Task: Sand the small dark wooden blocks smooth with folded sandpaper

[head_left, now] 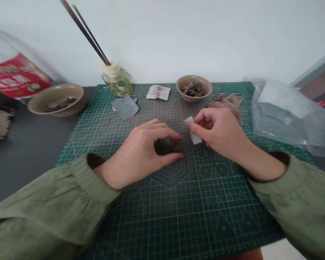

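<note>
My left hand (143, 151) rests on the green cutting mat (178, 209) with its fingertips pinched around a small dark piece (166, 147), mostly hidden by the fingers. My right hand (219, 131) is just to its right, gripping a small folded white sheet, likely sandpaper (193, 131), between thumb and fingers. The two hands are almost touching. Both sleeves are olive green.
Behind my hands stands a tan bowl (194, 87) of dark pieces, with a stained paper (158, 92) and a grey sheet (125, 107) to its left. A reed diffuser bottle (117, 82), another bowl (56, 99), a brown cloth (227, 103) and a plastic bag (289, 115) surround the mat.
</note>
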`<act>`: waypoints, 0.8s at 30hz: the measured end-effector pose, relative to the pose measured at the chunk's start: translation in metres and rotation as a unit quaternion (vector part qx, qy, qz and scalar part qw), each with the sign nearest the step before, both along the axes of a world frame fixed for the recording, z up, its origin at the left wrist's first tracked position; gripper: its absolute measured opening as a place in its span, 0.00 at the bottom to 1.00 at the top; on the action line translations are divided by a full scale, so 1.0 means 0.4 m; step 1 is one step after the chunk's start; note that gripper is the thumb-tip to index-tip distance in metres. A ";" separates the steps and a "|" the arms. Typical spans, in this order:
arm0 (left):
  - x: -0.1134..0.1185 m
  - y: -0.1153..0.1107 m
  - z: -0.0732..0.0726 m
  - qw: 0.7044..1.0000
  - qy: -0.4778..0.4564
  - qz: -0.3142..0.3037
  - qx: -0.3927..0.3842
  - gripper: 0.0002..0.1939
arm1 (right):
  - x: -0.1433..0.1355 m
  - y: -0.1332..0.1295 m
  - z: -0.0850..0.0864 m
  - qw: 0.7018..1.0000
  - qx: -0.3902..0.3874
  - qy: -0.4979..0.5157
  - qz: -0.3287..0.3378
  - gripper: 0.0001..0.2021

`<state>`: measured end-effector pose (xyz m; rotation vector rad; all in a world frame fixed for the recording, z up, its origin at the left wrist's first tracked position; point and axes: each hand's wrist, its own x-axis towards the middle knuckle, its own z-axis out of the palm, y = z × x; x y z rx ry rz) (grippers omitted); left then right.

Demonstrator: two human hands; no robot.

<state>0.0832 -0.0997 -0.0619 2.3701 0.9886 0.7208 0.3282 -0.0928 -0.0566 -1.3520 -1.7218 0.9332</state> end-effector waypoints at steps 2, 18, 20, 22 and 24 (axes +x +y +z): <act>-0.004 0.001 0.001 1.000 0.007 -0.009 0.005 0.15 | 0.002 0.000 0.001 1.000 0.001 0.001 -0.004 0.25; -0.017 0.014 0.006 0.995 0.018 -0.075 -0.063 0.13 | 0.011 0.001 -0.003 1.000 -0.003 0.010 -0.006 0.20; -0.015 0.012 0.009 0.995 0.016 -0.064 -0.073 0.10 | 0.011 0.002 -0.005 1.000 -0.011 0.014 -0.003 0.20; -0.014 0.011 0.011 0.995 0.013 -0.058 -0.080 0.09 | 0.010 0.001 -0.006 1.000 -0.016 0.018 0.002 0.19; -0.013 0.010 0.010 0.995 0.004 -0.055 -0.086 0.10 | 0.008 0.000 -0.006 1.000 -0.018 0.021 0.003 0.17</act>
